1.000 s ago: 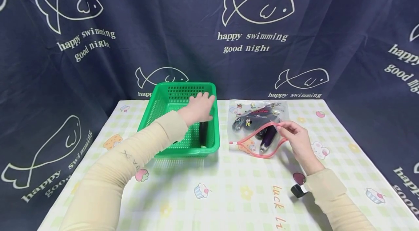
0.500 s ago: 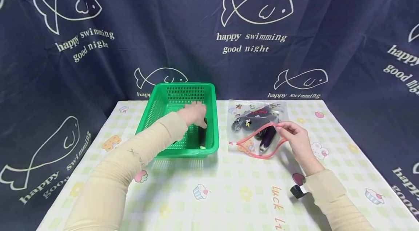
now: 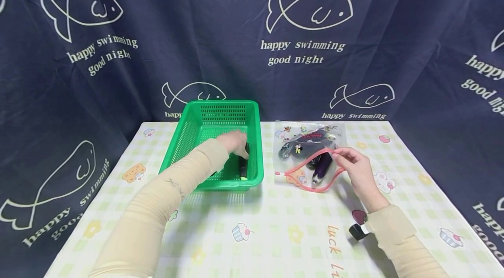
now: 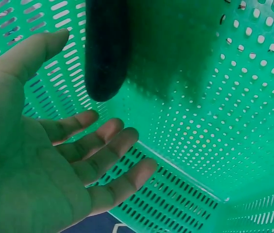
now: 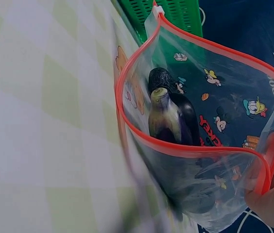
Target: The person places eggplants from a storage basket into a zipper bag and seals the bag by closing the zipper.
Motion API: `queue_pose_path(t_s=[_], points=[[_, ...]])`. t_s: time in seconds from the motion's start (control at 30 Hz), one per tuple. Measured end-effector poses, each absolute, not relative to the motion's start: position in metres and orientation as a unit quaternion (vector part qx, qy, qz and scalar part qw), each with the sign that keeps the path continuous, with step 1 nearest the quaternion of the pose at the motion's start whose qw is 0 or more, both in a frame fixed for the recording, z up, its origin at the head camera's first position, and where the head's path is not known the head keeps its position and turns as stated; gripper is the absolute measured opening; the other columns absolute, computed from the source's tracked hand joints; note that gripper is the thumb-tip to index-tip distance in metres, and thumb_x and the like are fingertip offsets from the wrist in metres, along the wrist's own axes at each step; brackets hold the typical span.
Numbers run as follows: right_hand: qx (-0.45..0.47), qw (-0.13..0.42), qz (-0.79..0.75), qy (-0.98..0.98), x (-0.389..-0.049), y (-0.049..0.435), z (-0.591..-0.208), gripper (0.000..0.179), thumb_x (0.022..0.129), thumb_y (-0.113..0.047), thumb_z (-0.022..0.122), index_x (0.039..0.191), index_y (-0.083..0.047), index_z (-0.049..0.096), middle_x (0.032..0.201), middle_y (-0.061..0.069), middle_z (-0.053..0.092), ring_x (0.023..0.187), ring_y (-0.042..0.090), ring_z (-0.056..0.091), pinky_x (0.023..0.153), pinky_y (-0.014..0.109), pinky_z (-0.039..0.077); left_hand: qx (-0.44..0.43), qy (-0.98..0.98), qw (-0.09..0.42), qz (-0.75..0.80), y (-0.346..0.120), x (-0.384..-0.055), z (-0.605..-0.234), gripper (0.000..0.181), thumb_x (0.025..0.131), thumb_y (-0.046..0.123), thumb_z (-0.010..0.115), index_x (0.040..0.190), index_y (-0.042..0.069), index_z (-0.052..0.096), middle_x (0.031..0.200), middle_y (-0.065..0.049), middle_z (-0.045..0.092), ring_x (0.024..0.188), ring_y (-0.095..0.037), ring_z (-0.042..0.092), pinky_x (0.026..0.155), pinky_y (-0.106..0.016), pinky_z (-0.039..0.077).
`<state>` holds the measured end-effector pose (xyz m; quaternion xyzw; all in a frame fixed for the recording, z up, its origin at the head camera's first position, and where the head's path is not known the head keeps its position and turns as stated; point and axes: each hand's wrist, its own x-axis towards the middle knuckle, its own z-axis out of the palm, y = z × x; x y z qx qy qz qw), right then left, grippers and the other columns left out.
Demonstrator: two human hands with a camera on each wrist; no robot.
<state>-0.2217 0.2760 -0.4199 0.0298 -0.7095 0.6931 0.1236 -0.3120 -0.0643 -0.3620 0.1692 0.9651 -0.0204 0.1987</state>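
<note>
My left hand (image 3: 235,141) is down inside the green basket (image 3: 256,109), beside a long, dark vegetable (image 3: 243,167) with a pale green tip. In the left wrist view the fingers (image 4: 95,167) are extended and the thumb stands apart, with the rounded dark end of this vegetable (image 4: 105,53) just beyond them. My right hand (image 3: 356,168) pinches the red zip edge of a clear printed zip bag (image 3: 281,155), whose mouth gapes. Inside the bag lie an eggplant (image 5: 168,119), a wrinkled dark item (image 5: 160,77) and other dark shapes.
Another bit of something dark (image 3: 214,173) shows in the basket, mostly hidden by the left sleeve. A black strap piece (image 3: 357,231) hangs at the right wrist. The checked tablecloth (image 3: 275,230) runs back to a navy curtain (image 3: 236,28) printed with fish.
My left hand has come down from the basket's right rim into the basket, beside the dark vegetable. The right hand and the bag have stayed put.
</note>
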Motion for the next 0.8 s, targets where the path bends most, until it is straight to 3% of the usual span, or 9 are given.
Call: queue_pose_path(t_s=[0.57,0.8], points=[[0.027,0.123,0.689,-0.714,-0.219,0.276,-0.422,0.008,0.086,-0.004,0.066,0.093,-0.009,0.068,0.079,-0.010,0.066,0.071,0.003,0.057,0.065,0.017,0.047,0.157,0.965,0.211,-0.001,-0.065,-0.319,-0.386,0.073,0.083,0.047,0.066,0.136,0.003,0.041,0.135,-0.016,0.048,0.124,-0.030,0.047,0.100,-0.040,0.042],[0.026,0.128,0.684,-0.718,-0.220,0.277,-0.422,0.008,0.086,-0.004,0.066,0.092,-0.009,0.068,0.078,-0.011,0.066,0.070,0.003,0.057,0.064,0.016,0.047,0.133,0.962,0.235,0.043,-0.067,-0.319,-0.387,0.085,0.083,0.044,0.068,0.145,0.004,0.027,0.142,-0.018,0.040,0.129,-0.031,0.041,0.101,-0.042,0.040]])
